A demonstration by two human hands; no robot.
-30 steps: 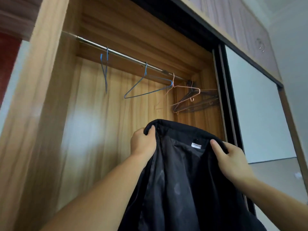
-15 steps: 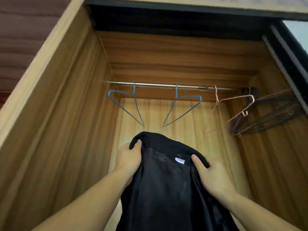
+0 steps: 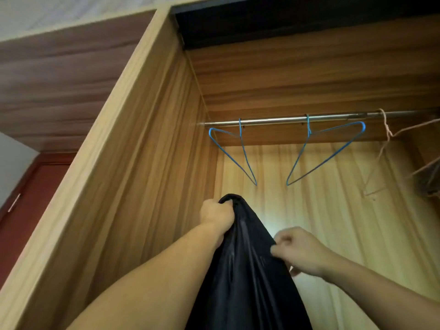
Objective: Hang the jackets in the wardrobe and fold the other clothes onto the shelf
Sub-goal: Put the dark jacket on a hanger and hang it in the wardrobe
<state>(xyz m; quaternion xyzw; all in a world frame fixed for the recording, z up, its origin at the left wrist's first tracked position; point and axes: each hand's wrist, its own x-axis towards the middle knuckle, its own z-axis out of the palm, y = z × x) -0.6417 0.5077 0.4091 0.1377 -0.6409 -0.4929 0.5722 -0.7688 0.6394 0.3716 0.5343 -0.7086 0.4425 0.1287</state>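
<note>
**Black jacket held up inside an open wardrobe**

No brand, label or writing can be read anywhere in view.

At the far left of the frame a reddish door [image 3: 31,194] meets a pale wall. Next comes the wardrobe [image 3: 133,163], its light wood side panel running diagonally up to a dark top edge. Inside, a metal rail [image 3: 273,120] crosses the upper middle. Two blue wire hangers hang from it, the left blue hanger [image 3: 240,151] and the right blue hanger [image 3: 333,148]; a pale wire hanger [image 3: 387,132] hooks on further right, with darker hangers blurred at the right edge.

Below centre, the left hand [image 3: 217,214] grips the bunched top of the black jacket [image 3: 245,270], fingers curled tight round the fabric. The right hand [image 3: 302,251] pinches the jacket's right edge lower down. The jacket hangs below the rail, touching no hanger.

Half a second earlier both hands held the collar spread wide with a white tag showing; now the collar is gathered into a narrow fold and the tag is out of sight.
</note>
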